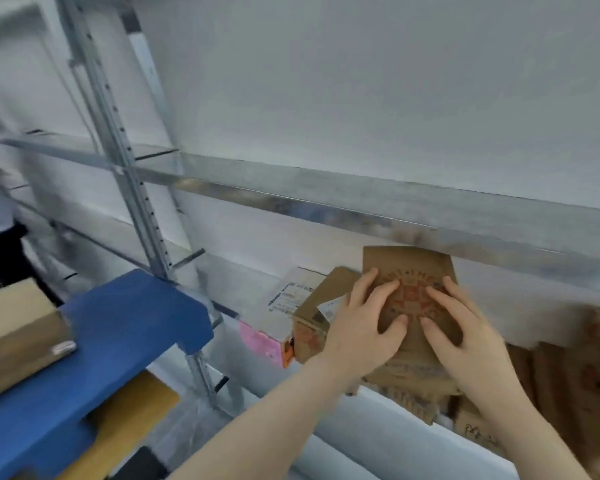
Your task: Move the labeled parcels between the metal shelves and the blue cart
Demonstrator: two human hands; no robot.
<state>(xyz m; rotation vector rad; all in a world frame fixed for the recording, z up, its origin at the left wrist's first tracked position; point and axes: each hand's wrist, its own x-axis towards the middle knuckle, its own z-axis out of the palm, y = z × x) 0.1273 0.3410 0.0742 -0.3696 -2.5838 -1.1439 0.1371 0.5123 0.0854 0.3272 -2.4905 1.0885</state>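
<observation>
Both hands on upright brown parcel, metal shelf.
Left hand [361, 327] and right hand [465, 334] press flat, fingers spread, on brown parcel [407, 268]; blue cart [125, 320] left; more parcels [312, 317] beside; shelf beam [361, 206] above.

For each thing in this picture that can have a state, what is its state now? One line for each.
Left hand: fingers spread, flat on the brown parcel.
Right hand: fingers spread, flat on the same parcel.
Brown parcel: on the metal shelf, tilted, printed face toward the camera.
Small box: left of it, label showing.
Blue cart: loaded, a cardboard box on top.
</observation>
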